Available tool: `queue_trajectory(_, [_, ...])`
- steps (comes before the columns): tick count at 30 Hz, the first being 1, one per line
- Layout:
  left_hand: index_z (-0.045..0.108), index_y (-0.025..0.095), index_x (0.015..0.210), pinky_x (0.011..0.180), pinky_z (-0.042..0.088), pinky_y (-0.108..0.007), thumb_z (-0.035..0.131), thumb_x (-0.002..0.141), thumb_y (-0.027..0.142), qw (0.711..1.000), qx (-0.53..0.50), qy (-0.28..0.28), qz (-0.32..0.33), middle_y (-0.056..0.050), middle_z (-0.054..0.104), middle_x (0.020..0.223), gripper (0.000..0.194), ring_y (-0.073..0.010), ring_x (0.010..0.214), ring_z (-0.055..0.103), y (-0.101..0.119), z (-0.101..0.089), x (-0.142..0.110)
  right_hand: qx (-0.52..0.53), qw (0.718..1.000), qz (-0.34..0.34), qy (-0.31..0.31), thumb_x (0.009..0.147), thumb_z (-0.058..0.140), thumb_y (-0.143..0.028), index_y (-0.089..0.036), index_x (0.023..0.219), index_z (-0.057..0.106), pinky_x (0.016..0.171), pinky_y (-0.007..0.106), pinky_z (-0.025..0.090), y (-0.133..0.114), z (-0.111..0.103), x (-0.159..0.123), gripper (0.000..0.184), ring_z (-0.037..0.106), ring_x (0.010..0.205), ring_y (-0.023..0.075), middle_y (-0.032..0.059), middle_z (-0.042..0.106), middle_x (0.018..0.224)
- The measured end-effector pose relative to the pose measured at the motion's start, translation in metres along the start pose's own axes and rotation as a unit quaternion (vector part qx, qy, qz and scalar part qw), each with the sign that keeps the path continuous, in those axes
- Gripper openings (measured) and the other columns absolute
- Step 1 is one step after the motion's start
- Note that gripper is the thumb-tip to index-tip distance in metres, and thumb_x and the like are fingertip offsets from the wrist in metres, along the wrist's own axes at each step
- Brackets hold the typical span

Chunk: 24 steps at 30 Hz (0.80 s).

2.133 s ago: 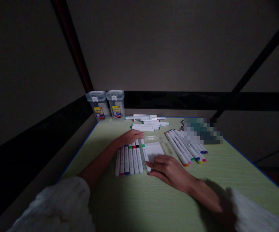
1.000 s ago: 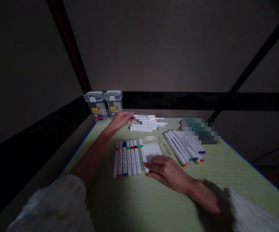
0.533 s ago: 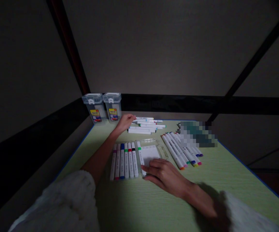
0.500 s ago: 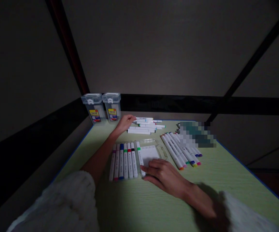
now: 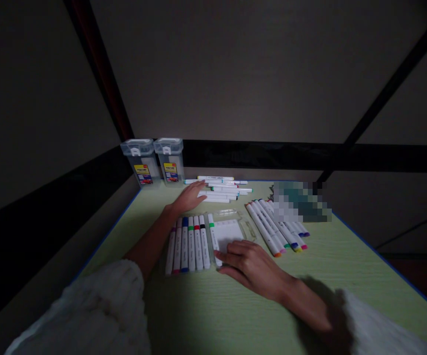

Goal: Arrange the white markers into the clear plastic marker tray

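My left hand [image 5: 188, 197] reaches to the back of the table, its fingers closed round the near end of a white marker [image 5: 217, 198] at the front of a loose marker pile [image 5: 223, 187]. My right hand [image 5: 250, 264] lies flat, fingers spread, on the near edge of a clear plastic tray [image 5: 228, 230]. One green-capped marker [image 5: 212, 236] lies in the tray's left side. Left of the tray is a row of several markers [image 5: 187, 241] with coloured caps, between my two forearms.
Two clear lidded marker boxes [image 5: 156, 160] with yellow labels stand at the back left corner. Another row of markers [image 5: 274, 227] fans out right of the tray, beside a blurred dark object [image 5: 300, 199]. The green table [image 5: 206, 305] has a blue edge; dark rails surround it.
My left hand left the row of markers, reached to the back pile, and has now drawn slightly nearer along its front edge. My right hand has stayed on the tray.
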<state>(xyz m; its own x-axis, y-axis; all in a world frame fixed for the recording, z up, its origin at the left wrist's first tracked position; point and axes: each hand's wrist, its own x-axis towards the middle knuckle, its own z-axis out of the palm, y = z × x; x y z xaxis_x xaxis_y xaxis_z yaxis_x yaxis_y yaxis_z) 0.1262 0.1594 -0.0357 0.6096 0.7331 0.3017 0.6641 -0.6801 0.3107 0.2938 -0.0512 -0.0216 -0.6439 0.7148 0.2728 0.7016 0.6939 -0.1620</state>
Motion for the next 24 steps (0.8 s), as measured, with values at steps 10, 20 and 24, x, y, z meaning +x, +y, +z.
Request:
queue_trajectory(10, [0.041, 0.017, 0.122, 0.103, 0.019, -0.039, 0.046, 0.078, 0.032, 0.997, 0.028, -0.078, 0.004, -0.011, 0.028, 0.138, 0.047, -0.0215, 0.127, 0.024, -0.0038, 0.006, -0.0038, 0.006, 1.0, 0.008, -0.007, 0.085, 0.041, -0.036, -0.017, 0.108, 0.057, 0.068, 0.03, 0.042, 0.0003, 0.0011, -0.0004, 0.033, 0.054, 0.073, 0.0165, 0.0038, 0.058, 0.075])
queue_trajectory(20, [0.05, 0.009, 0.114, 0.102, 0.024, -0.033, 0.053, 0.074, 0.029, 0.997, -0.004, -0.066, 0.037, -0.015, 0.043, 0.128, 0.045, -0.0219, 0.12, 0.036, -0.0026, 0.0004, -0.0015, 0.004, 1.0, 0.007, -0.007, 0.085, 0.042, -0.035, -0.016, 0.108, 0.057, 0.068, 0.03, 0.043, 0.0003, 0.0006, -0.0007, 0.033, 0.054, 0.073, 0.0169, 0.0041, 0.059, 0.076])
queue_trajectory(24, [0.052, 0.009, 0.111, 0.098, 0.03, -0.032, 0.054, 0.073, 0.026, 0.996, -0.033, -0.063, 0.062, -0.013, 0.052, 0.12, 0.042, -0.02, 0.111, 0.046, -0.0021, -0.0013, -0.001, 0.006, 1.0, 0.008, -0.006, 0.085, 0.042, -0.035, -0.017, 0.108, 0.057, 0.067, 0.029, 0.041, 0.0008, 0.0012, -0.0011, 0.033, 0.054, 0.073, 0.0166, 0.0042, 0.058, 0.075])
